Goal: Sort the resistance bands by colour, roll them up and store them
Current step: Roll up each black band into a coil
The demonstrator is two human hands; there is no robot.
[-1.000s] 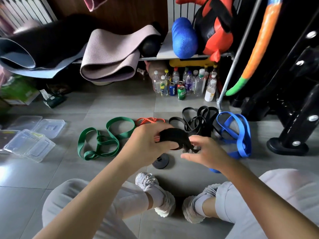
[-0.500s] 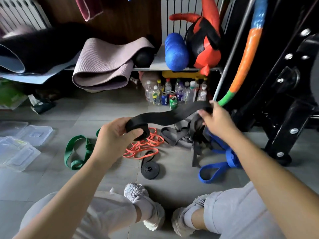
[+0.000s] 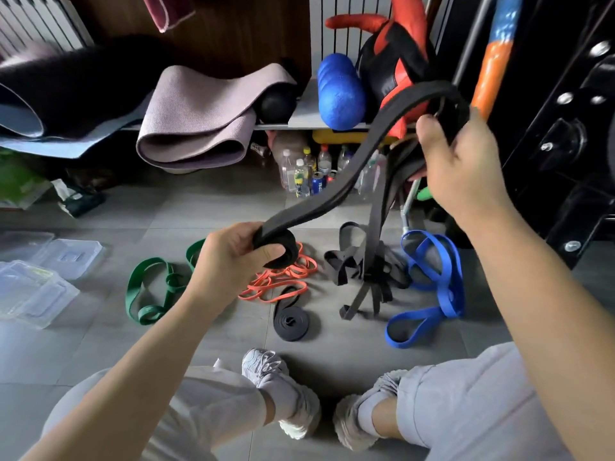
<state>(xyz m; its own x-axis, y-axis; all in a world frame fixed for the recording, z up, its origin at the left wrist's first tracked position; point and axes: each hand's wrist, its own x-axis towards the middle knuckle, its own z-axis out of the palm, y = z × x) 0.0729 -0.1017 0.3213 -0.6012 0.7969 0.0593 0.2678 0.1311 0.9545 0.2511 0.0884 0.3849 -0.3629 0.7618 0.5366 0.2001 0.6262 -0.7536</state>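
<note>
While the left hand (image 3: 229, 261) curls its fingers round the started coil of a black resistance band (image 3: 309, 207) above the floor, the right hand (image 3: 466, 171) grips the band's raised far end, fingers closed. Other black bands (image 3: 374, 234) hang tangled beneath that hand. Pulling on could drag them along and loosen the coil.
</note>
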